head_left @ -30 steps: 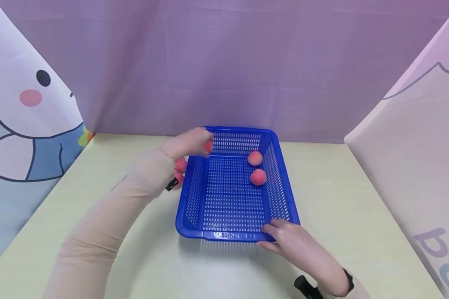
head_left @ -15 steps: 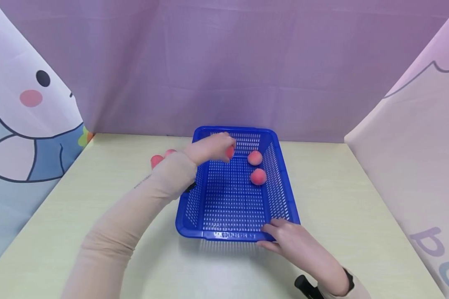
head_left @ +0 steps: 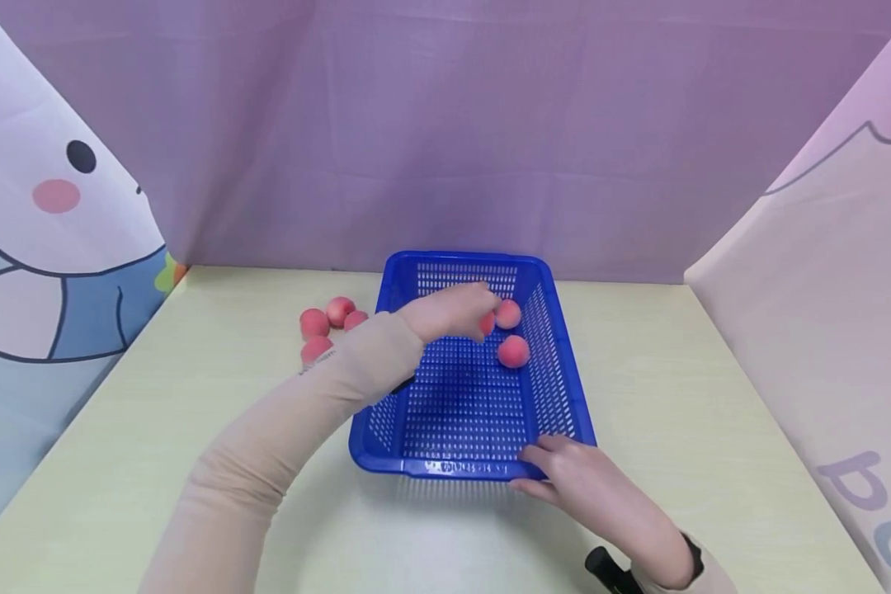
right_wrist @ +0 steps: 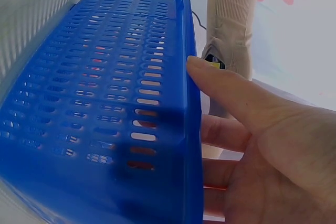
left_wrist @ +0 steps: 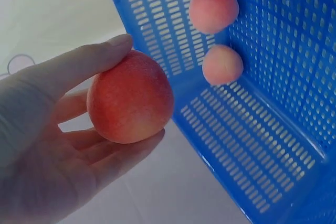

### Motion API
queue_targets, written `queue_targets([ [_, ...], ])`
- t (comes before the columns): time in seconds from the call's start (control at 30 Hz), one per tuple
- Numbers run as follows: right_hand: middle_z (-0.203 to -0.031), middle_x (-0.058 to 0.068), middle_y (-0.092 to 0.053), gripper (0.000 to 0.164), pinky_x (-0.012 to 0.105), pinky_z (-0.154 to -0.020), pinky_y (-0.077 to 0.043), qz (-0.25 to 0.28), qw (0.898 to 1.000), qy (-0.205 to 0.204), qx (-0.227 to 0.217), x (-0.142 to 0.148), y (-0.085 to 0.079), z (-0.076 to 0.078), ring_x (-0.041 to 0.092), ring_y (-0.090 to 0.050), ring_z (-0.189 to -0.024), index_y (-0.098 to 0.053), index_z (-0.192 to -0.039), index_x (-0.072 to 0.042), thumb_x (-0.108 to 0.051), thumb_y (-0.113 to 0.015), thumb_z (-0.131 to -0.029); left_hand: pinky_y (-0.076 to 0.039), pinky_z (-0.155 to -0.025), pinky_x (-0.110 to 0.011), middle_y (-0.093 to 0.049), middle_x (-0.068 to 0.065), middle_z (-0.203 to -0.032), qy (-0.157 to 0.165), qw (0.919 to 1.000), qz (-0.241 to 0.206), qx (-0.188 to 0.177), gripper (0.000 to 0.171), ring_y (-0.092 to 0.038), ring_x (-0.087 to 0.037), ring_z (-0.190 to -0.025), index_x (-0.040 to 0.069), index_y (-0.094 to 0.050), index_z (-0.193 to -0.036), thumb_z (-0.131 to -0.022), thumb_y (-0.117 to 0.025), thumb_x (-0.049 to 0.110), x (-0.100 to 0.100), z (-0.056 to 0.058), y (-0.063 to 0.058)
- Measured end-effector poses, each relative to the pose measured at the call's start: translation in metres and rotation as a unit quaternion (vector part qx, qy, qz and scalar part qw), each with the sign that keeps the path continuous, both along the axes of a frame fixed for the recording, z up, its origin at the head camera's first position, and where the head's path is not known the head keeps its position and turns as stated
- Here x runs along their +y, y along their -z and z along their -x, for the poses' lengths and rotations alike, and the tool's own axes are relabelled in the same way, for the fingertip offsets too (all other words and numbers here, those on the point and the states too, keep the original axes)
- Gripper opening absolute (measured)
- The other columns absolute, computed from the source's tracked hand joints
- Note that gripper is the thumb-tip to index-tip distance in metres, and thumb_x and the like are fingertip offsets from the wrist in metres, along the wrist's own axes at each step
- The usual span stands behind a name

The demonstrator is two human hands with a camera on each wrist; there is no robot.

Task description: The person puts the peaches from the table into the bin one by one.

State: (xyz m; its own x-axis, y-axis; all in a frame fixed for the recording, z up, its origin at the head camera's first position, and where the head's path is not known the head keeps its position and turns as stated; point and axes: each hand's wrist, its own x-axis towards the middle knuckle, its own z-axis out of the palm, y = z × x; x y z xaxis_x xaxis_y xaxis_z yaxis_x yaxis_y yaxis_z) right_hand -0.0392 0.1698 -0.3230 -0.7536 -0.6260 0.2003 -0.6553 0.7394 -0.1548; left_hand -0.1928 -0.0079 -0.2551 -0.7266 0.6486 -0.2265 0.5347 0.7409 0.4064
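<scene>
Left grip (head_left: pixel 451 310) pinching a peach (left_wrist: pixel 130 97), thumb on one side, fingers round the other. In head view the held peach is at its fingertips, over the inside of the blue basket (head_left: pixel 453 468); left wrist view shows it apart from the two peaches lying inside. Can't tell how high above the basket floor. Of those two, the far peach (head_left: pixel 508 313) is just right of the left grip, the near peach (head_left: pixel 514 351) right of it and closer to the person; both by the basket's right side wall.

Right grip (head_left: pixel 572 474) pinching the basket's rim near its near right corner, thumb outside, fingers over the inner side.

Four loose peaches (head_left: pixel 314 322) bunched on the pale desk (head_left: pixel 661 388), left of the left grip, outside the basket; two partly behind the beige sleeve (head_left: pixel 260 437). Black cylinder (head_left: pixel 603 568) at right wrist, on the person's side of the right grip. Purple cloth (head_left: pixel 445 140) beyond both grips; cartoon sheet (head_left: pixel 67 247) well left of the left grip.
</scene>
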Motion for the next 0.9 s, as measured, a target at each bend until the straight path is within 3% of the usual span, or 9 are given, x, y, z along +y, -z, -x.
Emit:
queue_targets([
  [0.03, -0.066, -0.008, -0.052, 0.033, 0.019, -0.051, -0.042, 0.001, 1.0, -0.001, 0.003, 0.0, 0.0, 0.0, 0.004, -0.045, -0.057, -0.062, -0.077, -0.013, -0.043, -0.052, -0.083, -0.042, -0.088, -0.029, -0.055, -0.003, -0.107, 0.005, 1.0, 0.008, 0.0, 0.029, -0.049, -0.016, -0.097, 0.013, -0.055, -0.112, -0.084, -0.059, 0.018, 0.004, 0.004, 0.005],
  [0.07, -0.066, -0.008, -0.052, 0.033, 0.019, -0.05, -0.042, 0.001, 1.0, -0.002, 0.005, 0.0, 0.0, 0.0, 0.004, -0.045, -0.057, -0.062, -0.077, -0.013, -0.043, -0.052, -0.083, -0.043, -0.083, -0.025, -0.055, -0.005, -0.102, 0.041, 0.997, 0.042, 0.05, 0.028, -0.049, -0.017, -0.093, 0.01, -0.057, -0.108, -0.081, -0.063, 0.012, 0.013, 0.011, 0.008],
  [0.17, -0.066, -0.007, -0.051, 0.033, 0.019, -0.05, -0.042, 0.002, 1.0, -0.004, 0.012, 0.0, 0.001, 0.001, 0.004, -0.045, -0.057, -0.062, -0.077, -0.013, -0.044, -0.052, -0.083, -0.043, -0.08, -0.023, -0.055, -0.002, -0.098, 0.07, 0.994, 0.044, 0.072, 0.027, -0.048, -0.015, -0.091, 0.011, -0.059, -0.105, -0.079, -0.066, 0.014, 0.022, 0.017, 0.017],
  [0.33, -0.066, -0.007, -0.051, 0.029, 0.02, -0.05, -0.042, 0.003, 1.0, -0.007, 0.022, 0.001, 0.002, 0.001, 0.005, -0.046, -0.057, -0.062, -0.076, -0.013, -0.041, -0.056, -0.081, -0.041, -0.089, -0.024, -0.056, -0.004, -0.112, 0.092, 0.9899, 0.062, 0.089, 0.041, -0.049, -0.016, -0.105, 0.009, -0.055, -0.119, -0.08, -0.064, 0.018, 0.035, 0.013, 0.023],
  [0.43, -0.066, -0.007, -0.052, 0.029, 0.02, -0.05, -0.043, 0.004, 1.0, -0.008, 0.024, 0.001, 0.002, 0.001, 0.005, -0.047, -0.057, -0.062, -0.076, -0.012, -0.04, -0.057, -0.081, -0.035, -0.097, -0.027, -0.054, -0.005, -0.121, 0.101, 0.9879, 0.076, 0.09, 0.044, -0.041, -0.018, -0.118, 0.009, -0.052, -0.123, -0.082, -0.063, 0.018, 0.042, 0.01, 0.025],
  [0.77, -0.067, -0.006, -0.055, 0.028, 0.02, -0.052, -0.044, 0.001, 1.0, -0.004, 0.015, 0.001, 0.001, 0.0, 0.005, -0.048, -0.058, -0.063, -0.077, -0.012, -0.039, -0.058, -0.081, -0.042, -0.089, -0.026, -0.054, -0.007, -0.117, 0.158, 0.973, 0.097, 0.137, 0.048, -0.047, -0.017, -0.109, 0.009, -0.054, -0.12, -0.076, -0.069, 0.021, 0.057, 0.003, 0.035],
  [0.9, -0.068, -0.006, -0.056, 0.032, 0.02, -0.053, -0.045, 0.001, 1.0, -0.004, 0.012, 0.001, 0.001, 0.0, 0.006, -0.049, -0.059, -0.063, -0.078, -0.012, -0.042, -0.054, -0.082, -0.04, -0.092, -0.025, -0.051, -0.005, -0.123, 0.158, 0.9755, 0.096, 0.119, 0.048, -0.044, -0.017, -0.114, 0.011, -0.052, -0.122, -0.078, -0.067, 0.023, 0.061, 0.001, 0.042],
])
